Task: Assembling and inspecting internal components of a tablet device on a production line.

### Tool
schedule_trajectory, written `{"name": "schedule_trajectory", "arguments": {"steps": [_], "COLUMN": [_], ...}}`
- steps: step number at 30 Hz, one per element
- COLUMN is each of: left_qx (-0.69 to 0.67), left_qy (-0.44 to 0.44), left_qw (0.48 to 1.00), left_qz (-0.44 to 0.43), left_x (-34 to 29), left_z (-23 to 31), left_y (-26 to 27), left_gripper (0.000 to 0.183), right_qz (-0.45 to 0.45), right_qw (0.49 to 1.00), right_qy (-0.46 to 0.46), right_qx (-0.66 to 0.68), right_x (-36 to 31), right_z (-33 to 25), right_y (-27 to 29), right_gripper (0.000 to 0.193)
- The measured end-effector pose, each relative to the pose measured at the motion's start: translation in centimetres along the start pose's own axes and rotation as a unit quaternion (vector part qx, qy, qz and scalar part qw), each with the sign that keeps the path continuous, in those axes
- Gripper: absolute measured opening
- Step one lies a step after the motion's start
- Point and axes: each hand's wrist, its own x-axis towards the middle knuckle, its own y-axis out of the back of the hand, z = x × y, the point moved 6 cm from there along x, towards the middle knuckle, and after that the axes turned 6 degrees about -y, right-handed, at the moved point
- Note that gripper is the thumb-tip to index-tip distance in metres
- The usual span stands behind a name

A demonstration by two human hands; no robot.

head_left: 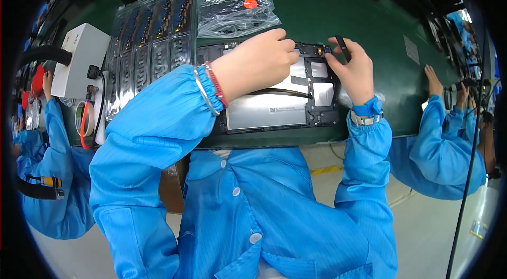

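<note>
A tablet chassis (266, 111) lies on the green table in front of me, its black frame around silver plates, with a dark flat cable across its middle. My left hand (261, 62) is over the upper part of the chassis, fingers curled together; whatever they may hold is hidden. Between the fingers of my right hand (355, 65) sits a short black stick-like tool (343, 48), tilted. That hand's thumb and fingertips are at the chassis's upper right corner, by a small gold-coloured part.
Clear trays (153, 30) of small circuit boards stand to the left. A plastic bag (235, 4) lies beyond the chassis. At far left are a white box (79, 59) and a tape roll (84, 118). Co-workers in blue sit on both sides. A black cable (467, 173) hangs at right.
</note>
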Motion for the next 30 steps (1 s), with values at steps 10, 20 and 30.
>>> {"name": "schedule_trajectory", "arguments": {"steps": [10,20,30], "left_qx": [0.109,-0.872,-0.868], "left_qy": [0.152,0.352,0.404], "left_qw": [0.981,0.25,0.104], "left_qz": [-0.058,0.231,0.269], "left_x": [1.1,-8.2,-9.3], "left_z": [3.6,12.6,15.6], "left_y": [1.2,1.2,-1.2], "left_gripper": [0.018,0.043,0.029], "right_qz": [-0.001,-0.128,-0.176], "right_qw": [0.986,0.93,0.919], "right_qy": [0.163,0.308,0.314], "right_qx": [0.044,-0.157,-0.161], "right_x": [0.6,-1.0,-2.3], "right_z": [-6.7,-7.8,-7.7], "right_y": [1.0,-5.7,-5.3], "right_gripper": [0.028,0.044,0.028]}}
